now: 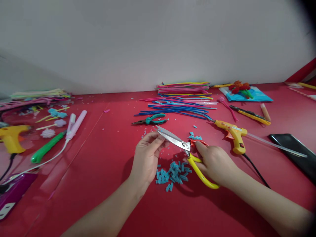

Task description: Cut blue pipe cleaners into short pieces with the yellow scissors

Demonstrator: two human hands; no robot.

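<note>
My right hand point(217, 161) grips a pair of scissors point(174, 138) with one yellow and one orange-red handle. The blades point left, their tips over the fingers of my left hand point(148, 153). Those fingers are pinched together; whatever they hold is hidden behind the blades and fingertips. Below and between both hands lies a pile of short light-blue pieces point(174, 174), which look like cut pipe cleaner. A smaller group of blue pieces point(195, 136) rests just beyond my right hand. Teal-handled pliers point(150, 120) lie beyond my left hand.
Bundled pipe cleaners point(182, 89) lie by the wall, with loose blue ones point(172, 108) in front. To the right are a yellow glue gun point(232, 133), a utility knife point(250, 115) and a black phone point(293, 151). Another glue gun point(14, 136) and a green-handled tool point(46, 148) lie left.
</note>
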